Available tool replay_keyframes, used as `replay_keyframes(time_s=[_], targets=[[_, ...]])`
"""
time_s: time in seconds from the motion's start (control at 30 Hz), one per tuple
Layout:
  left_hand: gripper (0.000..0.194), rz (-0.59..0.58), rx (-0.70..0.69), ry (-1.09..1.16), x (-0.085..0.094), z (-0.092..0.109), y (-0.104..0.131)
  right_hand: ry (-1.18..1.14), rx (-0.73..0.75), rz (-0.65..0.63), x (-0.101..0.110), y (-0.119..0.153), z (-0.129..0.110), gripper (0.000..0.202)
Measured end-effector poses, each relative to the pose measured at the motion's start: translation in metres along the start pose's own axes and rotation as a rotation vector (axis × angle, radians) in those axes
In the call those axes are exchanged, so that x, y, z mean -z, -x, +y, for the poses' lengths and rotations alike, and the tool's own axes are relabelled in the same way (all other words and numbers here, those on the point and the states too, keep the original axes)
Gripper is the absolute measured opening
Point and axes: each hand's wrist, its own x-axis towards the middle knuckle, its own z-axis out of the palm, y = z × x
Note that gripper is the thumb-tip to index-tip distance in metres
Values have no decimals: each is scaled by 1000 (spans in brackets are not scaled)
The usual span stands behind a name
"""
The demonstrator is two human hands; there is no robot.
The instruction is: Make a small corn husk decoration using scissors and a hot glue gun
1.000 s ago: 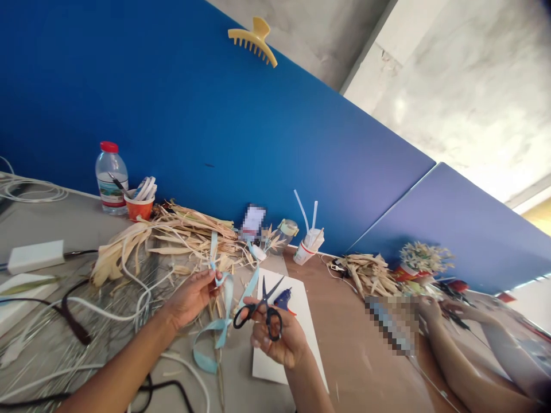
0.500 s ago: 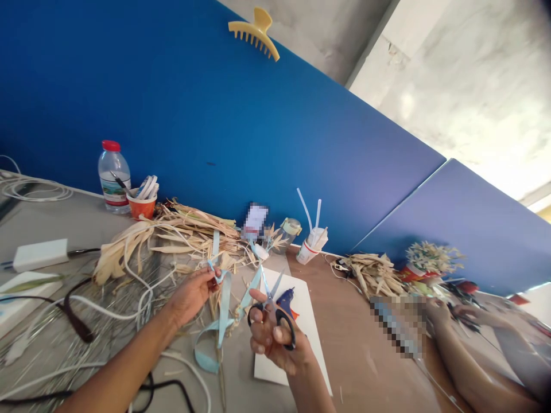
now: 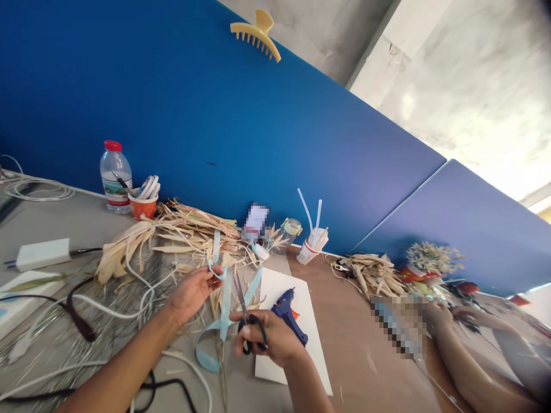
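Between the fingertips of my left hand [image 3: 193,292] is a light blue ribbon [image 3: 226,307], pinched near a looped part. The ribbon hangs down below the hand and curls on the table. My right hand [image 3: 271,338] has its fingers in the black handles of a pair of scissors [image 3: 241,295]. Their blades point up and away, close to the right side of the hanging ribbon; whether they touch it I cannot tell. A blue glue gun [image 3: 288,315] lies on a white sheet [image 3: 307,358] just right of the scissors.
Dried corn husks [image 3: 193,229] lie along the blue partition [image 3: 172,103]. White cables [image 3: 129,312] and thin wires cover the left side. A bottle [image 3: 115,178], an orange cup [image 3: 143,206] and a cup with straws [image 3: 309,249] stand behind. At right are another person's hands [image 3: 439,315].
My right hand has moved left with the scissors, from over the glue gun to beside the ribbon. The blades have swung closer together. My left hand is nearly still.
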Motion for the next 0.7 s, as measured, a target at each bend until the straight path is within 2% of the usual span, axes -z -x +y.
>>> replay_keyframes(time_s=[0.17,0.3,0.7], targets=[[16,0,17,8,-1,0,0,59,3,34,1,-4,1,54],[17,28,38,-29,-1,-1,-1,71,-2,15,5,-7,6,54],[21,-4,76,4,-8,-1,4,96,-36,-38,12,-6,11,53]])
